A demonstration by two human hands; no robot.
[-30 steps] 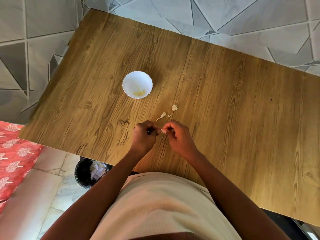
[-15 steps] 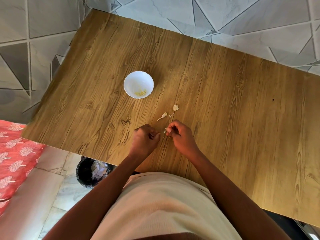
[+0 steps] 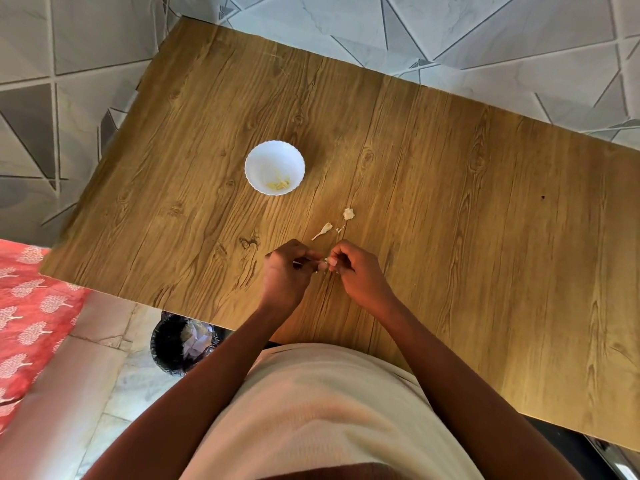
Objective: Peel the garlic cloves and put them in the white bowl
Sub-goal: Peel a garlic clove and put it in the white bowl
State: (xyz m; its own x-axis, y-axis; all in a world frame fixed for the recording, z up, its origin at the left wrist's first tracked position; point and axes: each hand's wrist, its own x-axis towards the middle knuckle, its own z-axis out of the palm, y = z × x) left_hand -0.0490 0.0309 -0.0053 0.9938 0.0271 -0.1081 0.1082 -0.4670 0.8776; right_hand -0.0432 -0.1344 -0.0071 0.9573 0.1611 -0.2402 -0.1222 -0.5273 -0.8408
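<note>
Curling inward, the fingers of the left hand [image 3: 285, 271] and right hand [image 3: 360, 275] are pinched together on a small garlic clove [image 3: 323, 264], held above the surface [image 3: 485, 237], near the bowl [image 3: 275, 168].

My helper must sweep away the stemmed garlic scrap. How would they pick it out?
On the wooden table, look between the white bowl and the hands. The scrap lies left of a rounder lump; it alone has a thin stalk.
</note>
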